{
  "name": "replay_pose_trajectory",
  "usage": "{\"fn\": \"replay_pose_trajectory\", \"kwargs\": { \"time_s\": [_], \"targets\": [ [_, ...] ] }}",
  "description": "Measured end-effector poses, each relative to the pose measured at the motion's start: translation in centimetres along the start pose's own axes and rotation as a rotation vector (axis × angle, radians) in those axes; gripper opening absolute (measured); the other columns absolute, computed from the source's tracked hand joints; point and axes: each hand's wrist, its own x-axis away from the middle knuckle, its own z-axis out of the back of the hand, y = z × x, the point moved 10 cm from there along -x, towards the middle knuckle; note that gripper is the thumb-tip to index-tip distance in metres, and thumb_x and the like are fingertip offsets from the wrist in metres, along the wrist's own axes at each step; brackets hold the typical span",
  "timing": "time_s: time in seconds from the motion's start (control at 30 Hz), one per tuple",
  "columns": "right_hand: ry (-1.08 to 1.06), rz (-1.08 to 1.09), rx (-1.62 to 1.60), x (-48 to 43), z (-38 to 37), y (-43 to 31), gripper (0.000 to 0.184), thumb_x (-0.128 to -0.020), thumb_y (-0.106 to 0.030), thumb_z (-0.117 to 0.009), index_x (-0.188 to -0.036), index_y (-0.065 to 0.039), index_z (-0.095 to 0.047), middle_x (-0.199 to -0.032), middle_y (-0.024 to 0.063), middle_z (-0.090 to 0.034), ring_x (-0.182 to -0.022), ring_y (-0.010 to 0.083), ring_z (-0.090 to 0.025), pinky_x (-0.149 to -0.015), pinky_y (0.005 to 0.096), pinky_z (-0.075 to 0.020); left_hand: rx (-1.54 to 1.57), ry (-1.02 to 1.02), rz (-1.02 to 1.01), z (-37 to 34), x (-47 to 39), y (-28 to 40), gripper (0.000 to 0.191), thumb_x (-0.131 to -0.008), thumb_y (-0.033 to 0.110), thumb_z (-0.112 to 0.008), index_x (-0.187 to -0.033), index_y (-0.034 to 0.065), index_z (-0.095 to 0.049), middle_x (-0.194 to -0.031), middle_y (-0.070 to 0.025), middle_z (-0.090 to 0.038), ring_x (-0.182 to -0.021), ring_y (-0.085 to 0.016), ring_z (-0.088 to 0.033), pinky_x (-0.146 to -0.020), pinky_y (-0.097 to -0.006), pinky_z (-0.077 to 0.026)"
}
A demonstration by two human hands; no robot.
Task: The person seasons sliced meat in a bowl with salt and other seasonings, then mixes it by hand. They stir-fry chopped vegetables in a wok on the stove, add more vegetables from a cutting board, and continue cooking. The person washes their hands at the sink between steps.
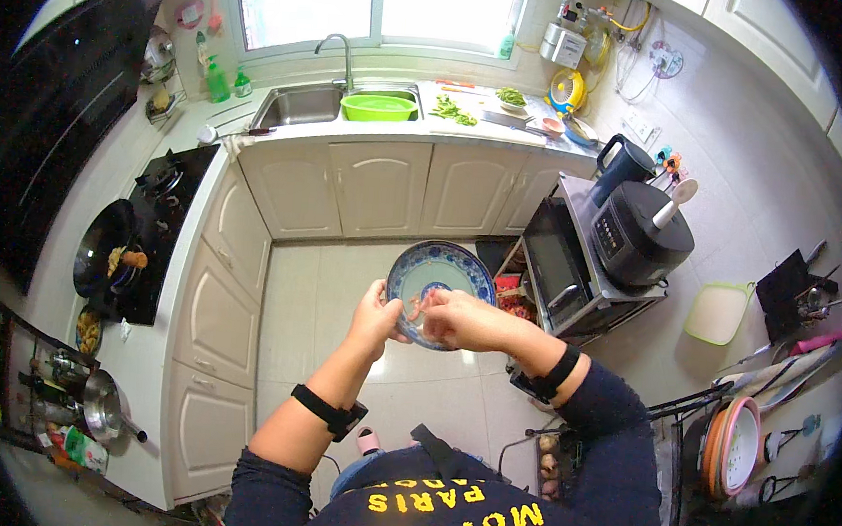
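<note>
A round plate (442, 253) with a blue-and-white patterned rim is held over the floor in front of me. My left hand (378, 314) grips its left edge, thumb on top of the rim. Over the plate's lower right part, my right hand (454, 318) has its fingers curled together. Beside those fingertips lie a few small pinkish pieces of food (415, 308), perhaps raw meat. Whether the right fingers pinch any of it is hidden by the hand.
On the left, a black wok (107, 244) with food and a spatula sits on the cooktop (170, 226). A green basin (378, 108) stands in the sink. Cut green vegetables (452, 111) lie on the back counter. At right, a rice cooker (640, 233) tops an oven rack.
</note>
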Motion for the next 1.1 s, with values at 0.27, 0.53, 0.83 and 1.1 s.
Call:
{"fn": "replay_pose_trajectory", "kwargs": {
  "time_s": [0.27, 0.53, 0.83, 1.1],
  "targets": [
    [0.021, -0.099, 0.087, 0.2, 1.3, 0.0, 0.017, -0.063, -0.005, -0.061, -0.079, -0.005, -0.062, -0.076, 0.0123, -0.061, -0.072, 0.029, -0.059, -0.064, 0.0359, -0.0476, 0.05, -0.108, -0.039, -1.4, -0.4, 0.3, 0.04, -0.072, 0.002, -0.043, -0.112, -0.0022, -0.038, -0.079, -0.0104, -0.054, -0.05, -0.016, -0.055, -0.037, -0.0265, -0.049],
    [-0.058, 0.049, 0.022, 0.5, 0.7, -0.5, 0.043, -0.057, -0.006, -0.066, -0.1, -0.01, -0.059, -0.091, 0.0094, -0.058, -0.084, 0.0277, -0.055, -0.071, 0.0336, -0.0461, 0.135, -0.062, 0.001, -1.2, -0.4, -0.3, 0.031, -0.072, 0.001, -0.042, -0.103, 0.0, -0.042, -0.077, -0.0103, -0.055, -0.046, -0.018, -0.057, -0.035, -0.0252, -0.049],
    [0.109, -0.144, 0.333, -1.1, -0.2, 2.2, 0.014, -0.068, -0.018, -0.063, -0.079, -0.011, -0.059, -0.086, 0.0103, -0.052, -0.079, 0.0329, -0.052, -0.066, 0.0396, -0.0462, 0.021, -0.091, 0.059, -1.7, -0.3, -0.9, 0.036, -0.073, 0.002, -0.042, -0.109, -0.0004, -0.04, -0.084, -0.0126, -0.057, -0.056, -0.017, -0.059, -0.038, -0.0249, -0.049],
    [0.025, -0.037, -0.082, 1.0, 4.0, 0.3, 0.031, -0.065, -0.021, -0.067, -0.093, -0.01, -0.062, -0.085, 0.0111, -0.058, -0.077, 0.0285, -0.057, -0.069, 0.0339, -0.0471, -0.031, -0.095, 0.045, -0.8, 0.3, 0.5, 0.038, -0.074, 0.001, -0.039, -0.112, -0.0003, -0.037, -0.091, -0.0147, -0.062, -0.059, -0.017, -0.062, -0.038, -0.0242, -0.049]
  ]
}}
